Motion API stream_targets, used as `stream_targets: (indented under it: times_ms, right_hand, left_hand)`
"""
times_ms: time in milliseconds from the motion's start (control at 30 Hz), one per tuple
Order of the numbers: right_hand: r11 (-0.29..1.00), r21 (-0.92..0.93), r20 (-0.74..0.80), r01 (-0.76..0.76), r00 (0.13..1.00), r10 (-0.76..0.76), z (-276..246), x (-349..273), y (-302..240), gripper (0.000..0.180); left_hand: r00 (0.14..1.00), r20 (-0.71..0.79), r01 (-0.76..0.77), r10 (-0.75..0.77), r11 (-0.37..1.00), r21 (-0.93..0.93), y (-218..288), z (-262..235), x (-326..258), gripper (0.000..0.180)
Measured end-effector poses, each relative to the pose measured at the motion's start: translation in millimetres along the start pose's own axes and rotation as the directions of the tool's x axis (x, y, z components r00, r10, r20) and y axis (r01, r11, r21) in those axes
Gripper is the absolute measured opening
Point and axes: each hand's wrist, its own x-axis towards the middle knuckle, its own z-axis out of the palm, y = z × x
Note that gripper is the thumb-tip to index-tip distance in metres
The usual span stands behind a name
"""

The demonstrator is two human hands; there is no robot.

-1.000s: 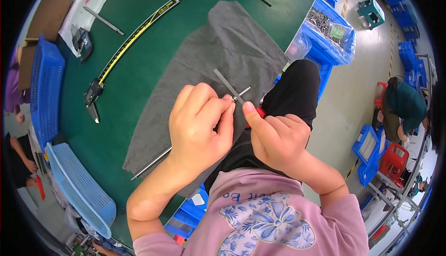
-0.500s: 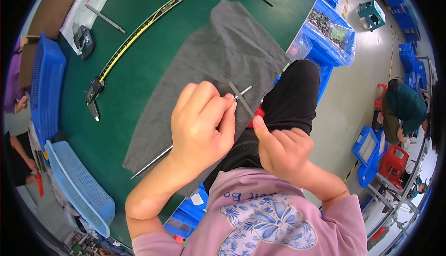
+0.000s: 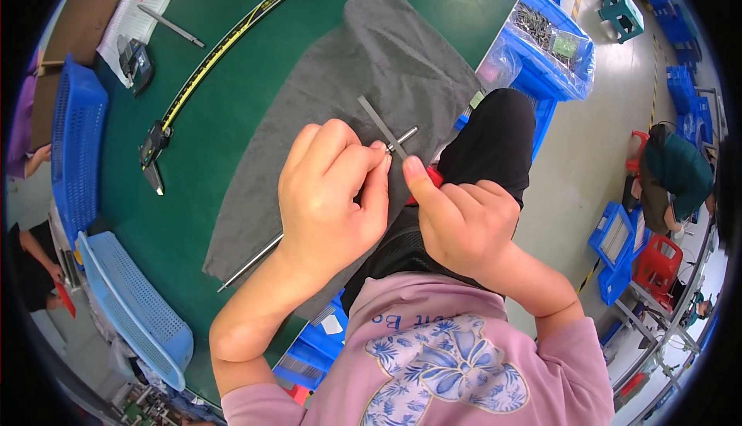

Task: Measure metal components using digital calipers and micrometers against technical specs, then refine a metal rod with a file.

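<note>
In my left hand (image 3: 328, 186) is a slim shiny metal rod (image 3: 251, 262), pinched between thumb and fingers near its upper right end. Its long lower part comes out under my wrist, above a grey cloth (image 3: 305, 101). My right hand (image 3: 468, 213) is closed on a narrow flat grey strip that looks like a file (image 3: 374, 116), the thumb pressed along it. The file crosses the rod just beyond my left fingertips and seems to touch it. Something red (image 3: 434, 176) shows beside the right hand; whether it is the file's handle I cannot tell.
A digital caliper (image 3: 154, 146) lies on the green table (image 3: 193, 132). Blue baskets (image 3: 139, 302) line its left side. Blue bins with small parts (image 3: 533, 24) stand at the right edge. People are at both sides, with a red chair (image 3: 658, 262) at right.
The file has slid up and to the left across the rod, and my right hand has moved with it. My left hand keeps the rod nearly in place.
</note>
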Motion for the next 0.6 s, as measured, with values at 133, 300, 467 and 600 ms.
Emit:
stream_targets:
  times_ms: [133, 300, 467, 600]
  right_hand:
    - [0.998, -0.049, -0.063, 0.036, 0.997, -0.039, -8.6, 1.7, 0.8, 0.044]
    - [0.997, -0.056, -0.025, 0.059, 0.998, -0.06, -2.4, 3.3, 4.7, 0.043]
    - [0.998, -0.034, -0.05, 0.056, 0.997, -0.058, -7.2, 0.3, 4.2, 0.041]
    - [0.998, -0.03, 0.072, 0.058, 0.996, -0.056, -3.4, 7.5, 6.9, 0.043]
  left_hand:
    - [1.0, 0.028, 0.01, -0.01, 1.0, -0.016, 0.4, -0.7, 0.4, 0.013]
    - [1.0, 0.013, 0.017, -0.017, 1.0, 0.0, 2.4, -0.2, 0.5, 0.013]
    - [1.0, 0.014, 0.018, -0.018, 1.0, -0.019, 0.8, -0.2, -0.2, 0.013]
    - [1.0, 0.02, 0.01, -0.01, 1.0, 0.0, 1.6, -0.2, 0.1, 0.013]
